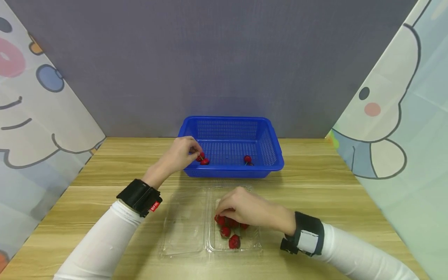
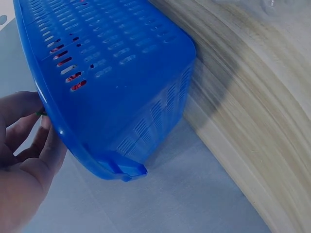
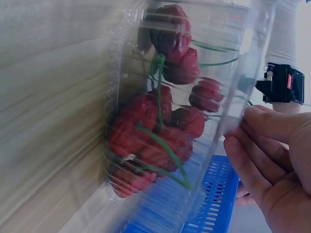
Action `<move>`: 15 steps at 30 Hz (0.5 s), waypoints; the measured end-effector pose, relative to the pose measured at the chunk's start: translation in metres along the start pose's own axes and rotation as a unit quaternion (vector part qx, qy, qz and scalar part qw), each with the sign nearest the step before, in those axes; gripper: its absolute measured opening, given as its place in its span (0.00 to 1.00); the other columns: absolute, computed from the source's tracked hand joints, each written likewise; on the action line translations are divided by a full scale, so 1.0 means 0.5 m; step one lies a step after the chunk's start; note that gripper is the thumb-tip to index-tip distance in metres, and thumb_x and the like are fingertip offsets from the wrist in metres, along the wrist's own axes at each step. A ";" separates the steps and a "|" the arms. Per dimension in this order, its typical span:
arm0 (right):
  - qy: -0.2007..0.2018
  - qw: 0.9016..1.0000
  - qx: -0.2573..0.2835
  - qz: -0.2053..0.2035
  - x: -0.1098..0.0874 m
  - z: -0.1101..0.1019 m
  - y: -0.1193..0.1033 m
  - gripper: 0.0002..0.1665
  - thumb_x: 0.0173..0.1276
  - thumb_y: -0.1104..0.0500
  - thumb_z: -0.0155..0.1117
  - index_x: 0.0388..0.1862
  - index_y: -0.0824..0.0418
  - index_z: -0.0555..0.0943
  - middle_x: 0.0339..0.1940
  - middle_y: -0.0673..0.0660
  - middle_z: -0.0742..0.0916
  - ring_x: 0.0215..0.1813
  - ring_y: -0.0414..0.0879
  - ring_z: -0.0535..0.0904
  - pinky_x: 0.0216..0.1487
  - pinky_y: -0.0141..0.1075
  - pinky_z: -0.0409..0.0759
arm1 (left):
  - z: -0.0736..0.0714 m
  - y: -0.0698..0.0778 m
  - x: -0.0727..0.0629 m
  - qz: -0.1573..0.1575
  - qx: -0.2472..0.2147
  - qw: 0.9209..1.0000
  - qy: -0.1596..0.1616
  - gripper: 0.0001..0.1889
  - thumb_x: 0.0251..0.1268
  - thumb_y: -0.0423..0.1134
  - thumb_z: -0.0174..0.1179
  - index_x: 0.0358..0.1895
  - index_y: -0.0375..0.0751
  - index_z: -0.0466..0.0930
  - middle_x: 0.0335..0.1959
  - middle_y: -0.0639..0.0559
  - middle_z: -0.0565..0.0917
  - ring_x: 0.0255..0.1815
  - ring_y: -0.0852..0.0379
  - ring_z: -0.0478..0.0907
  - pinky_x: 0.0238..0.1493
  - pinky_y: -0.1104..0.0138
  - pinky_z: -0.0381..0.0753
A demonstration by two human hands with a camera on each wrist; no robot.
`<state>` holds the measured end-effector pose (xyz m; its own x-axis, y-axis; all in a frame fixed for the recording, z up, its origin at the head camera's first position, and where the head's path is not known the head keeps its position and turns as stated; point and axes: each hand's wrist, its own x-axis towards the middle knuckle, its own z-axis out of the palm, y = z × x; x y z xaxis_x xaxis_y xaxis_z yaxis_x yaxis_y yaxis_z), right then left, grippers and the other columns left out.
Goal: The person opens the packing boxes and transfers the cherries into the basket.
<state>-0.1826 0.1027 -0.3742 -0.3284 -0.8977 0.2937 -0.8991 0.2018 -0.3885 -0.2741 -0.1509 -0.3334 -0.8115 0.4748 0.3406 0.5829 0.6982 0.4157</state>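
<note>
My left hand [image 1: 183, 151] reaches over the left end of a blue plastic basket [image 1: 232, 173]. It pinches a green stem [image 2: 42, 113] at the rim, beside red cherries [image 1: 204, 161] inside that corner. Through the basket's slots, bits of red show in the left wrist view. Over the right half of an opened clear plastic clamshell box [image 1: 209, 241], my right hand [image 1: 241, 206] bends its fingers down among the cherries [image 1: 234, 242]. Several cherries with green stems [image 3: 165, 148] lie in the box. Whether the right fingertips grip a stem is unclear.
More cherries [image 1: 247, 159] lie at the basket's front right. The box's clear lid [image 1: 185, 229] lies flat to the left on the wooden table [image 1: 315, 194]. A grey panel [image 1: 224, 58] rises behind the basket, with cartoon-printed sheets [image 1: 381, 116] at both sides.
</note>
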 end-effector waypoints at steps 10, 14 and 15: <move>0.034 0.999 -0.010 -0.013 0.001 -0.022 0.001 0.04 0.68 0.68 0.71 0.40 0.63 0.90 0.37 0.52 0.90 0.41 0.33 0.84 0.44 0.21 0.79 | 0.000 -0.008 -0.001 0.023 0.013 1.000 -0.015 0.02 0.63 0.24 0.67 0.36 0.31 0.88 0.36 0.44 0.85 0.39 0.48 0.84 0.43 0.58 0.85; 0.041 0.999 -0.012 -0.020 0.000 -0.028 0.001 0.03 0.69 0.67 0.71 0.39 0.64 0.90 0.37 0.53 0.90 0.41 0.34 0.84 0.44 0.21 0.79 | 0.000 -0.011 -0.002 0.024 0.018 0.999 -0.014 0.03 0.63 0.25 0.67 0.37 0.32 0.88 0.37 0.44 0.85 0.40 0.48 0.83 0.44 0.56 0.84; 0.041 0.999 -0.012 -0.020 0.000 -0.029 0.001 0.03 0.69 0.67 0.71 0.39 0.63 0.90 0.37 0.53 0.90 0.40 0.34 0.84 0.44 0.21 0.79 | 0.000 -0.011 -0.002 0.022 0.018 0.999 -0.014 0.03 0.63 0.25 0.67 0.37 0.32 0.88 0.37 0.45 0.85 0.41 0.47 0.83 0.44 0.56 0.84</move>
<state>-0.1872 0.1087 -0.3618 -0.3139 -0.8700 0.3802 -0.9182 0.1763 -0.3547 -0.2765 -0.1553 -0.3359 -0.7859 0.5205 0.3338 0.6171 0.6944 0.3701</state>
